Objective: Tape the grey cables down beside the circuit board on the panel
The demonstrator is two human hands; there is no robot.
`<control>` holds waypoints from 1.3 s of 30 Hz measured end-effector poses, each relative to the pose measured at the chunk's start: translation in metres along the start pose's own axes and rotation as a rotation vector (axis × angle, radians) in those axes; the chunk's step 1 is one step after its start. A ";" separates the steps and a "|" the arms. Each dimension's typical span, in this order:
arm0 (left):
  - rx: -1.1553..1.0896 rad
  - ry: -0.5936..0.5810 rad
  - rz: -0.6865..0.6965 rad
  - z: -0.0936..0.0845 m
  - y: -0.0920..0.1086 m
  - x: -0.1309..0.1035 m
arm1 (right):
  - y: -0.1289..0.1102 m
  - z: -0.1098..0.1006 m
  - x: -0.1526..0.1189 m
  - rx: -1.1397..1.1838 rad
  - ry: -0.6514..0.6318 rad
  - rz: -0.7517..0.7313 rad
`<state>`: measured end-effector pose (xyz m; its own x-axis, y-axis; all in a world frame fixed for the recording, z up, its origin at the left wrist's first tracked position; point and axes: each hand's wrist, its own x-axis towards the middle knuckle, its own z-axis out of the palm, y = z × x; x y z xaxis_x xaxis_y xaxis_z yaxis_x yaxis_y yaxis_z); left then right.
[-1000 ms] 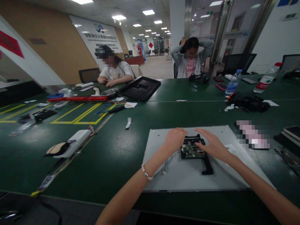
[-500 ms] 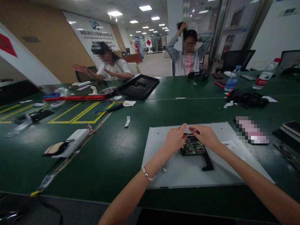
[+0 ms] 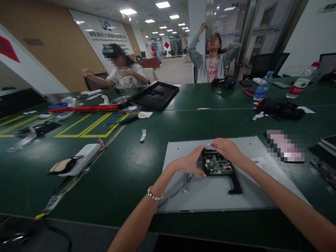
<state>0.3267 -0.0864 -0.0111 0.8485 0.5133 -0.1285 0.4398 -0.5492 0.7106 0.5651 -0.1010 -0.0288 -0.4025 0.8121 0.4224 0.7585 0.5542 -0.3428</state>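
A green circuit board (image 3: pixel 218 167) sits in a black plastic frame (image 3: pixel 235 183), which lies on a large flat pale metal panel (image 3: pixel 204 197). My left hand (image 3: pixel 189 161) is at the frame's left side, thumb and fingers spread apart in a C shape and touching or nearly touching its edge. At the frame's far edge is my right hand (image 3: pixel 226 148), its fingers pinched together; what they hold, if anything, is too small to make out. A thin grey cable (image 3: pixel 175 192) trails over the panel below my left wrist.
On the green table (image 3: pixel 126 189) lie a pink phone (image 3: pixel 285 145), a white power strip (image 3: pixel 82 159), a black monitor shell (image 3: pixel 157 95), and a dark bundle (image 3: pixel 278 109). Two water bottles (image 3: pixel 264 85) stand at the back right. Two people (image 3: pixel 214 63) sit across the table.
My left hand has moved from the frame's far edge down to its left side, fingers spreading. My right hand stays at the far edge. More of the circuit board shows.
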 end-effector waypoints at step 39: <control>-0.017 0.027 0.047 0.000 0.003 -0.003 | -0.008 0.010 -0.002 0.090 -0.103 0.044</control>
<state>0.3254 -0.0891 -0.0085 0.8595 0.5054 -0.0762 0.3949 -0.5619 0.7268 0.5545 -0.1052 -0.0357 -0.4236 0.8480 0.3185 0.7298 0.5278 -0.4346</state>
